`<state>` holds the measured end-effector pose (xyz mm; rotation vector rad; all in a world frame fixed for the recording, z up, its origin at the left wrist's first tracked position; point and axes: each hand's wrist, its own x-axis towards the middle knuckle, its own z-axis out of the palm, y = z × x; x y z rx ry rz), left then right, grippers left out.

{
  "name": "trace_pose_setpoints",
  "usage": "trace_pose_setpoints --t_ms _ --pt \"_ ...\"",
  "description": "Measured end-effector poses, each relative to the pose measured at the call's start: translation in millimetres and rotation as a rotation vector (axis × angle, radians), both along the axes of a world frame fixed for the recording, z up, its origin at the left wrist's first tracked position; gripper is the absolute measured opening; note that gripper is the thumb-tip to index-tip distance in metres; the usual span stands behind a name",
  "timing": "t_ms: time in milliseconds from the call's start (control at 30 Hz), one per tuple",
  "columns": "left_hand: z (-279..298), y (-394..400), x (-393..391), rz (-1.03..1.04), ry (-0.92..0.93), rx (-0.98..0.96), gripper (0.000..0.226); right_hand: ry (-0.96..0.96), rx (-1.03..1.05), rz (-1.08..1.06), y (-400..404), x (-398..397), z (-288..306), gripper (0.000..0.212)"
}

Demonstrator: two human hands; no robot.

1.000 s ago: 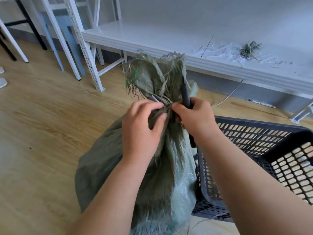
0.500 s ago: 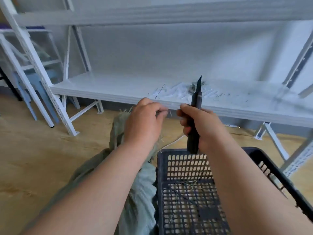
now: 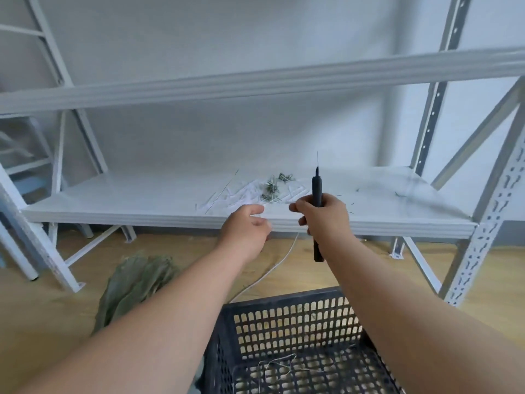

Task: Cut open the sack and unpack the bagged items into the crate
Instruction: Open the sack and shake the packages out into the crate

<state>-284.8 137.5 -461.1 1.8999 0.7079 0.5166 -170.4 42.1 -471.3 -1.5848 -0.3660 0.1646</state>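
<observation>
The green woven sack lies slumped on the wooden floor at lower left, partly hidden behind my left forearm. The black slotted crate stands in front of me at the bottom, with only a few loose threads on its floor. My right hand grips a black utility knife upright, blade pointing up, in front of the lower shelf edge. My left hand hovers just left of it at the shelf edge, fingers loosely curled. Whether it pinches anything is not visible against the white shelf.
A white metal rack fills the view; its lower shelf carries a pile of white strips and green fibre scraps. A perforated upright stands at right. A white cable runs across the floor between sack and crate.
Both hands left the sack's tied neck and rose to the shelf edge, the right one still holding the knife. The view tilted up, and the sack now lies low at left.
</observation>
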Motion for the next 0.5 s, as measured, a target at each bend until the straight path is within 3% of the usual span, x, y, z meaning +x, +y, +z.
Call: trace_pose_setpoints --t_ms 67,133,267,367,500 --pt "0 1 8 0.025 -0.002 -0.015 0.036 -0.015 0.010 -0.030 14 32 13 0.010" --pt "-1 1 15 0.044 0.002 -0.035 0.035 0.088 -0.032 0.029 24 58 14 0.024" --pt "-12 2 24 0.050 0.026 -0.048 0.033 0.212 -0.139 0.063 34 69 -25 0.025" --pt "-26 2 23 0.041 0.041 -0.069 0.032 0.301 -0.063 0.112 39 60 -53 0.025" --pt "-44 -5 14 0.043 0.095 -0.149 0.034 0.559 0.200 0.175 43 41 -71 0.024"
